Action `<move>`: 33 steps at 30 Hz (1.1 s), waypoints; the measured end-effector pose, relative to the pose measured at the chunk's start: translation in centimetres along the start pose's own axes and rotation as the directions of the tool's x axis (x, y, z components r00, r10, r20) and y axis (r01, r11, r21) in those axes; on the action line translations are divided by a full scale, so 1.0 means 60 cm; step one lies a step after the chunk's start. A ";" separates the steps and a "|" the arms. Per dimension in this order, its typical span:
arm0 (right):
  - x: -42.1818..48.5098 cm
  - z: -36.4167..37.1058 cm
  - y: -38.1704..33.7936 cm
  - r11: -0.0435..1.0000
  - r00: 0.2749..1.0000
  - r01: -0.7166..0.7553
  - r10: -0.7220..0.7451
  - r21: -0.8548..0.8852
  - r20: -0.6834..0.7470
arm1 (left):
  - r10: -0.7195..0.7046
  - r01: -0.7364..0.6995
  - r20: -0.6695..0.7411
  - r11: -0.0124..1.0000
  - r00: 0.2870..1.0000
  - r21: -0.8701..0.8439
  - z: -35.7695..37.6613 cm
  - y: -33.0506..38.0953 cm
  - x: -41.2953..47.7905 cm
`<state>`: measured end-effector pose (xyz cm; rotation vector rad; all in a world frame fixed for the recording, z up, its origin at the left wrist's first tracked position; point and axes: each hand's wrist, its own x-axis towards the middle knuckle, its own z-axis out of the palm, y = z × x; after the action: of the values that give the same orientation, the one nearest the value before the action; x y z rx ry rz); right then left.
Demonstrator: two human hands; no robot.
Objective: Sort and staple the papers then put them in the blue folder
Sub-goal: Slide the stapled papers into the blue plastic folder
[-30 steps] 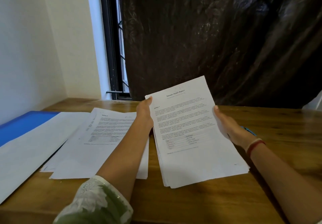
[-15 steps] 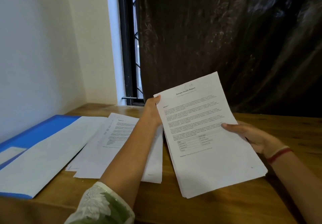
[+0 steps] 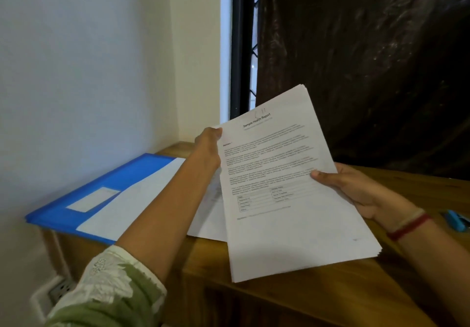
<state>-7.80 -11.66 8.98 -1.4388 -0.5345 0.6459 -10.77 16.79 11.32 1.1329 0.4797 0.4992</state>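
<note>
Lower left, nearest: green sleeve (image 3: 109,288) w/ white embroidery, forearm slanting up toward centre. Bottom centre-right: wooden table (image 3: 305,301), front edge in shadow.

Centre frame, above the wood: stack of papers (image 3: 292,225), lifted clear & tilted face-up toward the camera, "Sample Health Report" legible on the top pg. Held that way prob. to read the heading & pick a pile. Sorting step by the look of it, stapling not yet begun.

At the stack's upper left edge: left hand (image 3: 208,146) pinching it, thumb on front, fingers out of sight behind. At the right edge: right hand (image 3: 356,189) gripping, thumb flat on the printed face, fingers curled underneath, red thread (image 3: 409,226) at the wrist. Two-sided hold likely for keeping the sheets squared.

Far right edge: small blue object (image 3: 456,221) on the table, maybe the stapler, too cropped to confirm. Behind the left arm: loose sheets (image 3: 206,222) flat on the wood, mostly hidden.

Left of centre, further back: blue folder (image 3: 114,181) flat at the table's left end beside the wall, white label on its cover, white sheet (image 3: 132,207) across its right part. Upper frame: pale wall (image 3: 89,72), window frame (image 3: 241,47), dark curtain (image 3: 368,59).

Vs. 0.5 s ago: view swung left, folder label now showing. Stack higher & steeper, loose sheets less visible, blue object back at right edge. Both grips unchanged.
</note>
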 end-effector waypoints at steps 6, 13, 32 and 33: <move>0.051 0.075 0.036 0.997 0.997 -0.079 0.079 0.002 0.017 | -0.047 0.048 -0.033 0.998 0.998 0.031 -0.092 -0.004 -0.004; 0.095 0.166 0.065 0.986 0.984 -0.137 0.125 0.093 0.130 | -0.065 0.070 -0.068 0.994 0.996 0.083 -0.206 0.010 0.011; 0.191 0.269 0.100 0.716 0.941 0.202 -0.331 -0.668 -0.070 | -0.061 0.123 -0.156 0.894 0.986 0.430 -0.469 0.060 0.047; 0.200 0.267 0.107 0.622 0.934 0.202 -0.355 -0.756 -0.042 | -0.073 0.133 -0.157 0.898 0.985 0.419 -0.476 0.061 0.050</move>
<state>-10.68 8.34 3.16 -2.1034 -0.9193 -0.0107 -25.83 40.52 4.48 1.4920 0.7939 0.3879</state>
